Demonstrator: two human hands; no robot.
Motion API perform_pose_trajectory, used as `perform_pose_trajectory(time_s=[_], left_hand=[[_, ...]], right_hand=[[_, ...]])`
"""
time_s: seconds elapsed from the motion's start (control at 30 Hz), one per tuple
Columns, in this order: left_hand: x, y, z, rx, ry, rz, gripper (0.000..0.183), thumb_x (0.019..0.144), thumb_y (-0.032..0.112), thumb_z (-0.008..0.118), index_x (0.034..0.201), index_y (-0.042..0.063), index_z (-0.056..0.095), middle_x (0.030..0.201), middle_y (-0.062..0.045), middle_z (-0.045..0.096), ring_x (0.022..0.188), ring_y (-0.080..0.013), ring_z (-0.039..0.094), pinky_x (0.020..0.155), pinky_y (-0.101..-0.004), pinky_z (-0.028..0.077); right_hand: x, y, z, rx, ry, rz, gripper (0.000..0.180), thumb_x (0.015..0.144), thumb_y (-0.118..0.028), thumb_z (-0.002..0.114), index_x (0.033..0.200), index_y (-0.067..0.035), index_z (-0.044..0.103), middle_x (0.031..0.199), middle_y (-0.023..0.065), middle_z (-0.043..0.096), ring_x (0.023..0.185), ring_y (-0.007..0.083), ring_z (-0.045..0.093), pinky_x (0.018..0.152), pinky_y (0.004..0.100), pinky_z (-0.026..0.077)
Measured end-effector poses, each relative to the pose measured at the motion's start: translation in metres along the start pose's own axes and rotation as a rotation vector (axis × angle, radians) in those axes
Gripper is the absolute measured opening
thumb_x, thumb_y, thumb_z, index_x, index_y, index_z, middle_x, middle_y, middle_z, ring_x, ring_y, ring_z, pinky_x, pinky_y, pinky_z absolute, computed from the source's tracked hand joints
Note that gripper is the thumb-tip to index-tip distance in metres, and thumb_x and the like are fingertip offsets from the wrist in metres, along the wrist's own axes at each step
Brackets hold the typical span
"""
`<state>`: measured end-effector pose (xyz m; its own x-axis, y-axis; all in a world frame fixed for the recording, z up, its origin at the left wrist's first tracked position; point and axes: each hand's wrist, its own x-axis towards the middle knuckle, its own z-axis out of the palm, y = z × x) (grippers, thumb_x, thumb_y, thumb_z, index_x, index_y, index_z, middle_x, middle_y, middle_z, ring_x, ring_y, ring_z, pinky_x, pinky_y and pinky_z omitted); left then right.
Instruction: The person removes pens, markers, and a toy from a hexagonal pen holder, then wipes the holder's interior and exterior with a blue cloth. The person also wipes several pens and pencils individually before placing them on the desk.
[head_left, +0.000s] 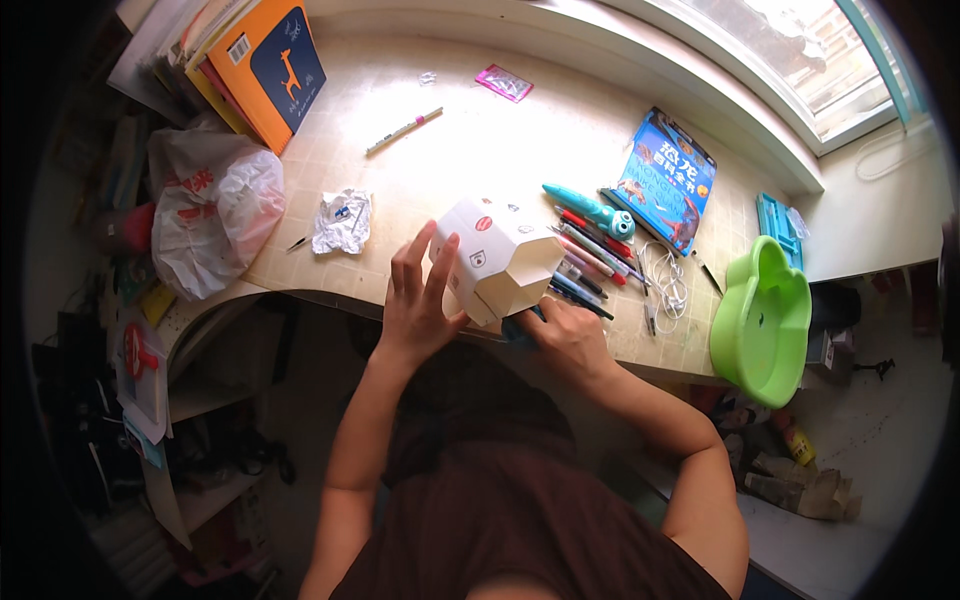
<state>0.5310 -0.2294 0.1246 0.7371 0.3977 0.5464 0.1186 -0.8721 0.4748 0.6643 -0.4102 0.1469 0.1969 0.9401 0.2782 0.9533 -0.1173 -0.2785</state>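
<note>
A white hexagonal paper pen holder (484, 240) with small printed pictures lies tilted at the desk's front edge, its open end facing right. My left hand (420, 292) rests against its left side, thumb at the lower edge and fingers spread along the wall. Just below the opening, my right hand (566, 334) is closed around a dark blue item (521, 328), possibly cloth, mostly hidden by the fingers. Several pens (589, 262) lie in a loose bundle right of the holder, with a teal pen with a cartoon head (589, 210) above them.
White earphones (667, 281) lie coiled near a blue book (667, 180). A green plastic basin (761, 322) stands at the right edge. Crumpled foil (342, 221), a plastic bag (217, 210) and upright books (262, 71) are on the left; a marker (405, 131) and pink packet (504, 82) lie farther back.
</note>
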Motion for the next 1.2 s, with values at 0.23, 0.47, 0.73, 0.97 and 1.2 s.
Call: perform_pose_trajectory(time_s=[0.23, 0.47, 0.73, 0.97, 1.2], left_hand=[[0.034, -0.03, 0.018, -0.177, 0.021, 0.239, 0.115, 0.055, 0.025, 0.09, 0.146, 0.013, 0.021, 0.146, -0.017, 0.033, 0.137, -0.0406, 0.031, 0.111, -0.0498, 0.034], [-0.002, -0.058, 0.015, -0.219, 0.145, 0.042, 0.12, 0.053, 0.029, 0.094, 0.144, 0.005, 0.019, 0.144, -0.024, 0.032, 0.135, -0.0399, 0.034, 0.111, -0.0485, 0.033], [-0.015, -0.05, 0.007, -0.393, 0.014, -0.067, 0.122, 0.054, 0.024, 0.094, 0.144, 0.005, 0.016, 0.146, -0.024, 0.029, 0.136, -0.0383, 0.034, 0.111, -0.0459, 0.036], [-0.015, -0.042, 0.008, -0.231, 0.133, 0.111, 0.113, 0.058, 0.025, 0.092, 0.143, 0.004, 0.021, 0.144, -0.025, 0.033, 0.134, -0.0414, 0.036, 0.11, -0.0468, 0.036], [-0.005, -0.01, 0.002, -0.066, 0.143, 0.207, 0.083, 0.071, 0.03, 0.081, 0.139, 0.011, 0.035, 0.143, -0.016, 0.041, 0.131, -0.0398, 0.04, 0.103, -0.0498, 0.041]], right_hand=[[0.019, 0.016, -0.01, 0.019, 0.087, -0.055, 0.036, 0.075, -0.011, 0.069, 0.11, -0.015, 0.065, 0.079, 0.0075, 0.057, 0.066, 0.0232, 0.061, 0.057, 0.0355, 0.049], [-0.009, 0.046, -0.003, -0.008, 0.049, 0.007, 0.043, 0.077, -0.01, 0.066, 0.119, -0.019, 0.062, 0.079, 0.0056, 0.054, 0.069, 0.0233, 0.059, 0.059, 0.0367, 0.049], [-0.005, 0.055, -0.002, -0.115, 0.101, 0.039, 0.046, 0.074, -0.005, 0.064, 0.117, -0.019, 0.064, 0.081, 0.0059, 0.055, 0.071, 0.024, 0.059, 0.061, 0.0356, 0.049], [0.016, 0.017, -0.051, 0.392, 0.047, -0.069, 0.051, 0.065, -0.013, 0.076, 0.115, -0.015, 0.064, 0.078, 0.0068, 0.058, 0.068, 0.0263, 0.061, 0.058, 0.037, 0.048], [0.012, -0.009, -0.021, 0.06, -0.294, 0.14, 0.031, 0.073, -0.025, 0.071, 0.095, -0.007, 0.059, 0.076, 0.014, 0.062, 0.07, 0.0296, 0.065, 0.061, 0.0403, 0.052]])
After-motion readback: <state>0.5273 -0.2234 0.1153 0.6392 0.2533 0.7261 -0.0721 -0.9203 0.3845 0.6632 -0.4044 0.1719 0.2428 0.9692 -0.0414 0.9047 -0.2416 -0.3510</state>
